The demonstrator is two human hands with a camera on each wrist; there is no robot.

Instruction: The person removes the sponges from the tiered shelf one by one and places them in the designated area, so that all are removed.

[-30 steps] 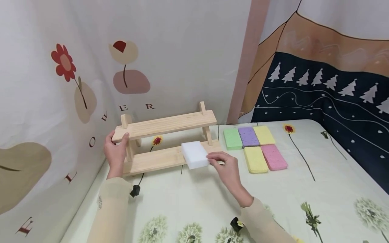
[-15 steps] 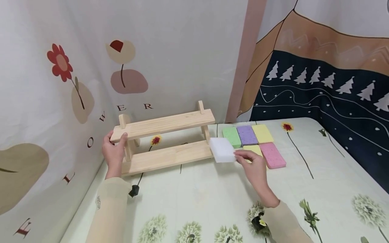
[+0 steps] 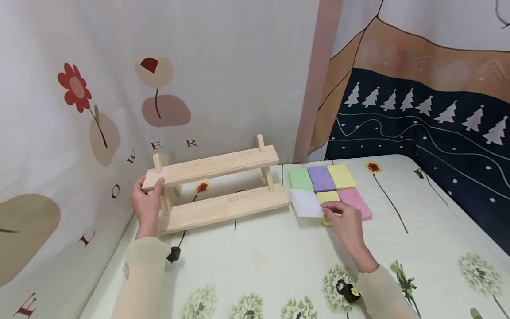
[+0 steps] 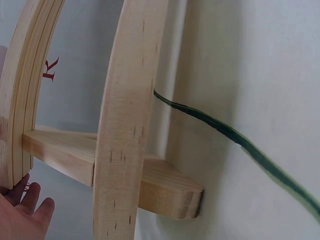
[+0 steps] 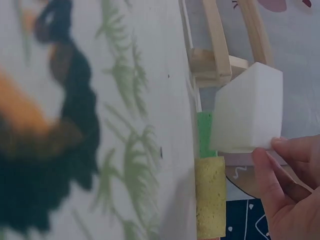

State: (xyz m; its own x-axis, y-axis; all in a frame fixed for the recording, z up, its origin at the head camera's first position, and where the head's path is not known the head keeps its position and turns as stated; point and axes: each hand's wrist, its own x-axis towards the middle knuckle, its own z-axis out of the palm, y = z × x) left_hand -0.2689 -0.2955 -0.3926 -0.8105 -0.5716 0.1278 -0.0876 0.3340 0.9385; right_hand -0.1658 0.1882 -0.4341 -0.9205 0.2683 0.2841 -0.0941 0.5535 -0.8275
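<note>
A two-tier wooden shelf (image 3: 215, 165) stands at the left on the tabletop. My left hand (image 3: 146, 203) grips the left end of its upper board, thumb on top; in the left wrist view, curled fingertips (image 4: 32, 197) show at that board's edge. My right hand (image 3: 345, 226) pinches a white sponge block (image 3: 306, 203) by its near right corner, just right of the shelf. In the right wrist view the block (image 5: 250, 110) hangs between thumb and fingertips, above the table surface. From the head it overlaps the green sponge (image 3: 300, 178) and the nearer yellow sponge (image 3: 327, 196).
Beside the green sponge lie a purple sponge (image 3: 321, 178) and a second yellow sponge (image 3: 341, 176), with a pink sponge (image 3: 356, 203) in front. A flower-print cloth (image 3: 255, 261) covers the table. Printed curtains (image 3: 231, 79) rise behind and at the left.
My right hand has carried the white sponge block rightward, from in front of the lower board to beside the coloured sponges. The left hand has kept its hold on the shelf.
</note>
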